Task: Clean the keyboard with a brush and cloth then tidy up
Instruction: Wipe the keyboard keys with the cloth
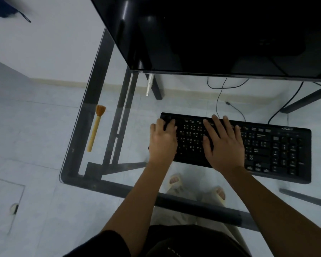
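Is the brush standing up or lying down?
Lying down. The brush rests flat on the glass desk, bristles pointing away, left of the keyboard.

Glass desk [78, 145], dark monitor [220, 34], cables [219, 97]

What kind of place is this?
Probably a computer desk in a home or small office: a black keyboard lies on a glass table, with a dark monitor behind it and cables hanging below.

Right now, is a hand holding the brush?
No, the brush lies alone on the glass desk, and both hands rest on the keyboard.
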